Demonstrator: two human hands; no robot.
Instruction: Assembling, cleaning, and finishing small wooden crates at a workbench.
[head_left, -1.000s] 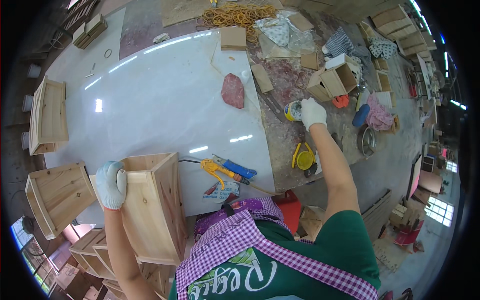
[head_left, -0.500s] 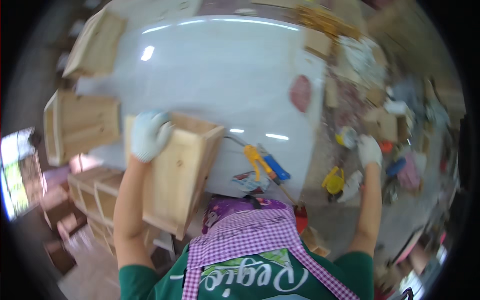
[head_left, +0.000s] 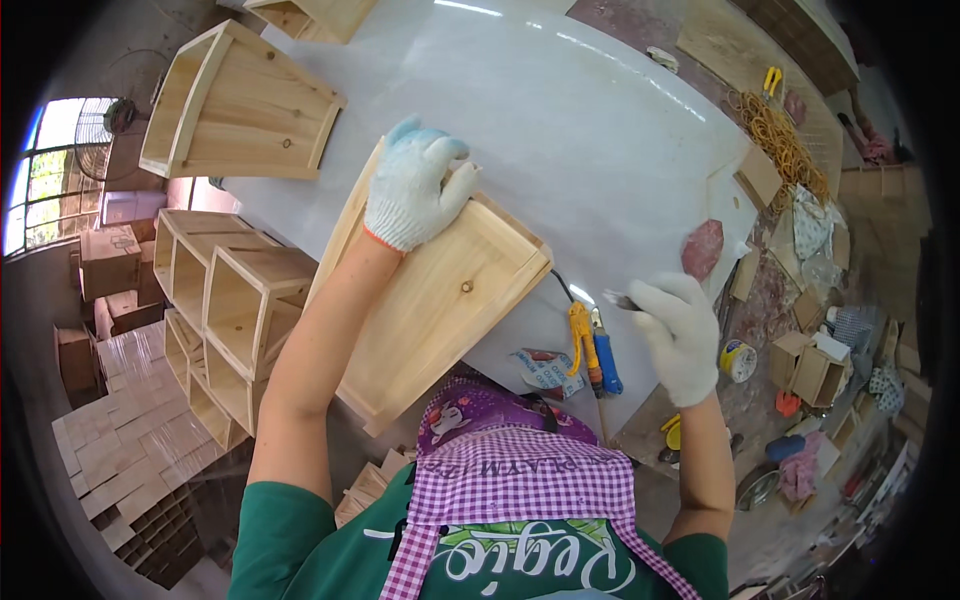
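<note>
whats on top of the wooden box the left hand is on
Only the gloved left hand lies on the wooden box, near its far end. The rest of the top panel is bare wood with one small knot or hole. The box's inside and the white table beneath it are hidden.

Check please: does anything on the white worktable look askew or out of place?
Yes. The open pale wooden box under the gloved left hand lies at a slant, and its near end juts past the white worktable edge. The gloved right hand holds a small dark-tipped tool.
</note>
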